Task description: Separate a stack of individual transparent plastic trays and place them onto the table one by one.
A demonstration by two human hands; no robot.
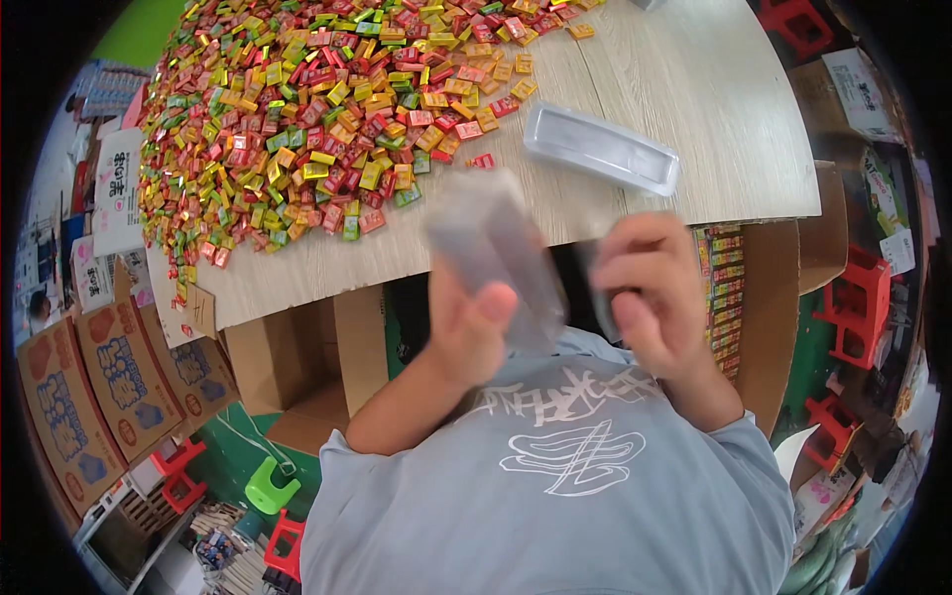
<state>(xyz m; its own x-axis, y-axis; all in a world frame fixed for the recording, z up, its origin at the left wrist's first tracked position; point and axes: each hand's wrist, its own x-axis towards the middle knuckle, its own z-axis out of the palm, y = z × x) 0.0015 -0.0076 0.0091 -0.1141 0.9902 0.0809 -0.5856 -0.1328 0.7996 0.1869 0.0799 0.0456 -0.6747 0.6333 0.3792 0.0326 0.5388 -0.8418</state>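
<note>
My left hand (pixel 468 322) grips a clear plastic tray (pixel 516 273), long and narrow, held tilted over the table's near edge; motion blurs it, and I cannot tell whether it is one tray or several nested. Close by on its right, my right hand (pixel 650 288) is closed with curled fingers on a thin translucent plastic piece (pixel 598 297), blurred and partly hidden by the fingers. Another clear plastic tray (pixel 600 149) lies on the table beyond my hands. A big heap of small, shiny wrapped packets (pixel 327 119) in red, yellow, orange and green spreads over the table's left and far side.
The pale wooden table (pixel 734 119) curves round in front of me. Below its edge stand an open cardboard box (pixel 307 357) on the left and a box of packed colourful rows (pixel 722 297) on the right. Printed cartons (pixel 74 407) and red stools (pixel 858 307) stand around.
</note>
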